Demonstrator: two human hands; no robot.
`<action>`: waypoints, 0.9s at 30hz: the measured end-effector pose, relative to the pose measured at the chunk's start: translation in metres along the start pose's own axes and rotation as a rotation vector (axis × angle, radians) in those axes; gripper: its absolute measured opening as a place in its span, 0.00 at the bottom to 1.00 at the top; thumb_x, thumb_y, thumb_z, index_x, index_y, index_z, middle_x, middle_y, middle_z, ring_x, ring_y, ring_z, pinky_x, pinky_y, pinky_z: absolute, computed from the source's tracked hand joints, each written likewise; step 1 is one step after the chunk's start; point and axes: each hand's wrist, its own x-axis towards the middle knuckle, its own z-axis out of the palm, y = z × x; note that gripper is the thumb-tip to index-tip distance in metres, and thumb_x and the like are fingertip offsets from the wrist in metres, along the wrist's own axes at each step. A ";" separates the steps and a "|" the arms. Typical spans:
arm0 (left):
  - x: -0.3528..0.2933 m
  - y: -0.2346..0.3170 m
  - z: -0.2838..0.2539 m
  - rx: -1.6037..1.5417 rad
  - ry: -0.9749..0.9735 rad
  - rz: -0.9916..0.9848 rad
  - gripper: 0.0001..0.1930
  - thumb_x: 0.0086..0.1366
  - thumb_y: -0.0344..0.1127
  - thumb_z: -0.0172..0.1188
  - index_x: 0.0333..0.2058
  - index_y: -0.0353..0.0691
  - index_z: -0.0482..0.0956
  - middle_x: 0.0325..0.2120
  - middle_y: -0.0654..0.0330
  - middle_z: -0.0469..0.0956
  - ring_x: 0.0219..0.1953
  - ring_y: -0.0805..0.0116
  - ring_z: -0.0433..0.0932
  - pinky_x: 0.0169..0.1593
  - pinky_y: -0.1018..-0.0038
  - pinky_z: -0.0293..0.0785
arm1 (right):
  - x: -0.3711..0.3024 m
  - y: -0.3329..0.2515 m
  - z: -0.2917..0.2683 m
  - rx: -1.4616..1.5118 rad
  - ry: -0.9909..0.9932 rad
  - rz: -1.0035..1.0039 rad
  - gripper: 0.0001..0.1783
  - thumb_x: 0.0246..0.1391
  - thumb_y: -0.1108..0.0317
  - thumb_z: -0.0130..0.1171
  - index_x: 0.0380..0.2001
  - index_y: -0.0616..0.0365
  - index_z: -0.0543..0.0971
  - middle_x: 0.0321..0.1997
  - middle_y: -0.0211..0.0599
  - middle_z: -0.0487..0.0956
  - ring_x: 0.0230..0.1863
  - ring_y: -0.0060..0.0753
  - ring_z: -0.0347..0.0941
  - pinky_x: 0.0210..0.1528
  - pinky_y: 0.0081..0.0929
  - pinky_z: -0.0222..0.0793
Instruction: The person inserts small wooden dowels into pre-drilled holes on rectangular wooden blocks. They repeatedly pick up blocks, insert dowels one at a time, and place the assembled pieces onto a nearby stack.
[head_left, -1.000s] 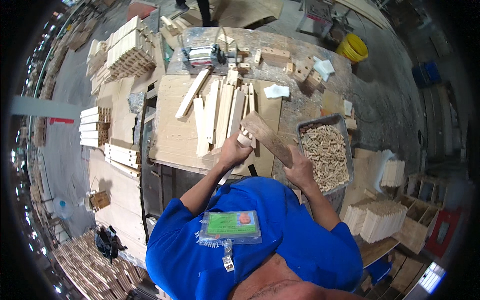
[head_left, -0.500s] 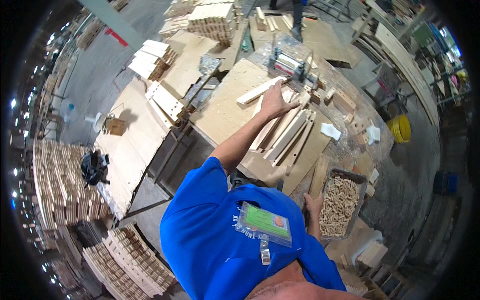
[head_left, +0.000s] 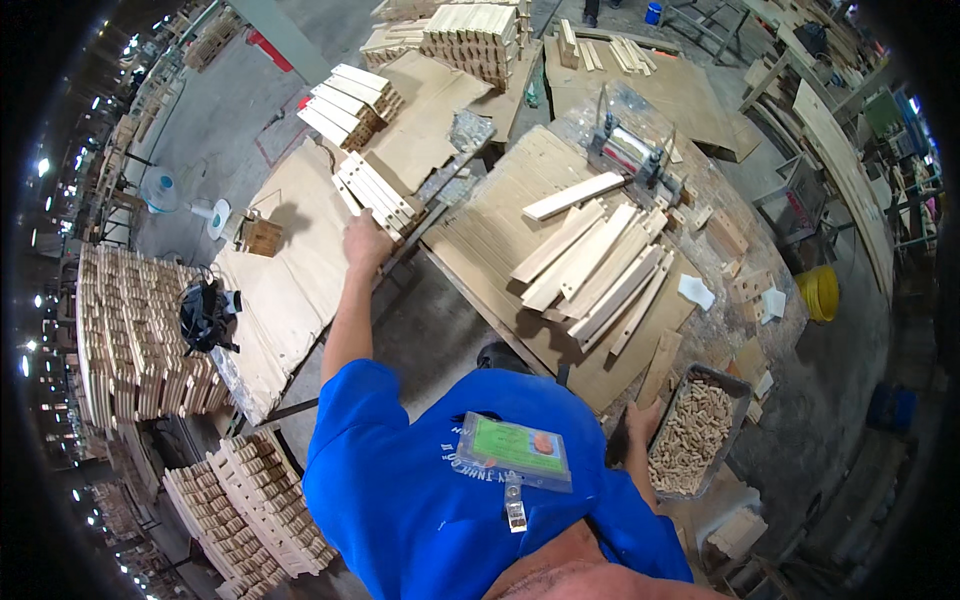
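Note:
My left hand (head_left: 367,243) is stretched out to the left table, its fingers closed over the near end of a wooden slat in a small stack of drilled slats (head_left: 378,190). Round holes show near the slat ends. Low on the right, my right hand (head_left: 642,420) is curled at the near end of a flat wooden strip (head_left: 660,365), close beside a grey tray (head_left: 744,392) of wooden dowels (head_left: 693,435). Shadow hides what its fingers hold. Between the hands, a loose pile of slats (head_left: 597,262) lies on cardboard, with a single slat (head_left: 574,196) at its far side.
A metal clamp-like fixture (head_left: 628,150) stands behind the pile, with wood blocks (head_left: 727,232) and white scraps (head_left: 696,291) to its right. A gap separates the two tables. More slats (head_left: 350,104) are stacked farther back; a yellow bucket (head_left: 818,293) stands at right.
My left hand has moved from the slat pile on the right table across to the stack on the left table. My right hand stays beside the dowel tray. The view has shifted slightly.

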 end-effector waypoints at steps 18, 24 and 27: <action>0.136 -0.040 0.002 0.586 -0.101 1.180 0.43 0.57 0.40 0.71 0.71 0.53 0.64 0.66 0.52 0.69 0.75 0.42 0.59 0.75 0.51 0.60 | -0.062 -0.077 0.031 0.126 0.257 0.336 0.54 0.50 0.68 0.71 0.78 0.60 0.56 0.76 0.63 0.57 0.76 0.67 0.58 0.76 0.53 0.61; 0.144 -0.030 0.003 0.564 -0.198 1.200 0.29 0.51 0.39 0.69 0.53 0.42 0.74 0.48 0.51 0.75 0.55 0.49 0.73 0.61 0.56 0.69 | -0.085 -0.074 0.049 0.092 0.272 0.410 0.49 0.52 0.60 0.71 0.75 0.55 0.62 0.73 0.62 0.65 0.74 0.67 0.63 0.74 0.55 0.62; 0.134 -0.017 0.007 0.576 -0.292 1.139 0.37 0.50 0.49 0.77 0.56 0.43 0.73 0.52 0.51 0.76 0.58 0.48 0.73 0.66 0.55 0.67 | -0.091 -0.073 0.044 0.105 0.296 0.458 0.46 0.53 0.57 0.70 0.73 0.53 0.65 0.70 0.60 0.68 0.72 0.65 0.65 0.72 0.55 0.64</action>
